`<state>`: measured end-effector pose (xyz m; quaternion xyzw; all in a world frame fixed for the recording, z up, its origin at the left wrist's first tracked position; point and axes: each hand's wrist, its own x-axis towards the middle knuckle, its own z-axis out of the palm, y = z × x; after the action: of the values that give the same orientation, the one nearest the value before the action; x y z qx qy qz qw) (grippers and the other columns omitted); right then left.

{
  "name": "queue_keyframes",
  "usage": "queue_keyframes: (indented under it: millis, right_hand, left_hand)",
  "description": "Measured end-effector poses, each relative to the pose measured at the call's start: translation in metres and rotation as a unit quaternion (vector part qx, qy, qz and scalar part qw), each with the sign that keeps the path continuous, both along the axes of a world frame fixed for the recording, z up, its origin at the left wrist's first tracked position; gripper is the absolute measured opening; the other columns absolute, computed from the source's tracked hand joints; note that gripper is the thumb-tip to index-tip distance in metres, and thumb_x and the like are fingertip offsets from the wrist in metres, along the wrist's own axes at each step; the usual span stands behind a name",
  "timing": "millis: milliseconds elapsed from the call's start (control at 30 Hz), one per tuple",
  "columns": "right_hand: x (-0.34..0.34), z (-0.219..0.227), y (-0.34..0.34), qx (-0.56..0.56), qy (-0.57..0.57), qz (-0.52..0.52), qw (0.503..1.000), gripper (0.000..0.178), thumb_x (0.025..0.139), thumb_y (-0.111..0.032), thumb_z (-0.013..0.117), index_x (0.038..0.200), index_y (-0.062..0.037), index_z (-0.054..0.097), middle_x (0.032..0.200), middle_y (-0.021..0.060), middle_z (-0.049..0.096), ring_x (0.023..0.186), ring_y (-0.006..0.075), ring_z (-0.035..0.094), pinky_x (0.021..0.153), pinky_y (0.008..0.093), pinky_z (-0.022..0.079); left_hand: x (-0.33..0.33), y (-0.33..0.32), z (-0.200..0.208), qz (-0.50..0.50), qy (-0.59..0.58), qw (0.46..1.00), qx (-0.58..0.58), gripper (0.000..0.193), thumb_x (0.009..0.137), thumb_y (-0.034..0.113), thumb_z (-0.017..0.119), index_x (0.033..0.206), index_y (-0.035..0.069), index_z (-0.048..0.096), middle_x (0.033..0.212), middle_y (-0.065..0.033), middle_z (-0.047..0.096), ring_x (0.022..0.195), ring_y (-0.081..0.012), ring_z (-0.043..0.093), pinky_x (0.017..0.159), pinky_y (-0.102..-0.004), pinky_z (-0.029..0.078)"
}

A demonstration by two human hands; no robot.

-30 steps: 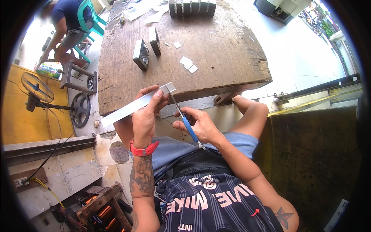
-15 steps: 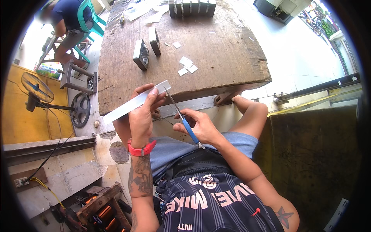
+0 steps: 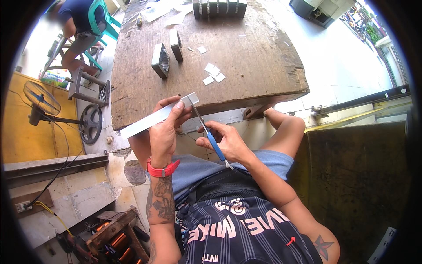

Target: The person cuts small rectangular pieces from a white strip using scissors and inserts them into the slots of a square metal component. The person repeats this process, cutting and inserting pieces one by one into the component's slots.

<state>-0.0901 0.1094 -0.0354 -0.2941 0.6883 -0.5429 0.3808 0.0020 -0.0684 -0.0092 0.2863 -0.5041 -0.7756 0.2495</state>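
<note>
White and flat, a strip [image 3: 148, 119] slants up rightward by the desk's [image 3: 259, 61] near edge, pinched in the left hand [image 3: 165, 130]; the right hand [image 3: 232, 144] grasps blue-handled scissors [image 3: 214, 144], blades crossing the strip near its right end.

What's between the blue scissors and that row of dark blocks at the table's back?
Some small white pieces lie on the table, in the head view.

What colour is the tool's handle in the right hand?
Blue; the handle shows in the head view.
</note>
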Motion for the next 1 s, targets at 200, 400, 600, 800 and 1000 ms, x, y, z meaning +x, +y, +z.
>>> queue_keyframes:
  millis: [200, 400, 600, 800, 1000]
  right_hand:
    - [0.001, -0.002, -0.001, -0.003, -0.018, 0.002, 1.000, 0.056, 0.088, -0.046, 0.088, 0.112, 0.0012, 0.072, 0.072, 0.0012, 0.061, 0.068, 0.0076, 0.052, 0.061, 0.0288, 0.044]
    - [-0.002, -0.003, 0.003, 0.000, -0.031, -0.007, 0.999, 0.062, 0.086, -0.050, 0.089, 0.116, 0.0015, 0.072, 0.075, 0.0021, 0.062, 0.070, 0.0086, 0.053, 0.062, 0.0292, 0.045]
    - [-0.003, 0.003, 0.011, 0.016, 0.021, -0.001, 1.000, 0.074, 0.083, -0.057, 0.089, 0.123, 0.0028, 0.070, 0.080, 0.0057, 0.065, 0.072, 0.0114, 0.056, 0.066, 0.0312, 0.048]
    - [0.002, 0.003, 0.006, 0.015, 0.003, 0.014, 1.000, 0.068, 0.085, -0.053, 0.089, 0.119, 0.0032, 0.071, 0.079, 0.0057, 0.066, 0.071, 0.0107, 0.056, 0.065, 0.0306, 0.048]
    - [0.002, 0.002, 0.003, -0.011, -0.011, 0.000, 1.000, 0.064, 0.086, -0.051, 0.088, 0.117, 0.0025, 0.072, 0.074, 0.0034, 0.063, 0.069, 0.0093, 0.055, 0.062, 0.0305, 0.047]
  left_hand:
    - [0.000, 0.000, 0.001, 0.005, 0.008, 1.000, 0.008, 0.032, 0.104, 0.008, 0.068, 0.133, -0.002, 0.058, 0.115, -0.0158, 0.073, 0.100, -0.0228, 0.077, 0.086, -0.0309, 0.067]
    - [0.006, -0.002, 0.004, 0.031, 0.011, 0.999, -0.015, 0.028, 0.105, 0.010, 0.067, 0.128, -0.002, 0.059, 0.116, -0.0173, 0.071, 0.100, -0.0235, 0.077, 0.087, -0.0331, 0.066]
    - [0.007, -0.007, 0.010, 0.028, 0.058, 0.998, -0.013, 0.028, 0.105, 0.008, 0.066, 0.130, -0.001, 0.057, 0.118, -0.0191, 0.070, 0.104, -0.0266, 0.077, 0.089, -0.0329, 0.066]
    - [0.000, 0.002, 0.005, 0.024, 0.022, 0.999, -0.008, 0.031, 0.102, 0.005, 0.070, 0.130, -0.001, 0.057, 0.118, -0.0186, 0.072, 0.104, -0.0255, 0.077, 0.087, -0.0314, 0.066]
    - [0.001, 0.003, 0.001, 0.016, 0.023, 1.000, -0.012, 0.033, 0.102, 0.005, 0.071, 0.130, -0.001, 0.058, 0.117, -0.0185, 0.072, 0.104, -0.0250, 0.077, 0.088, -0.0312, 0.066]
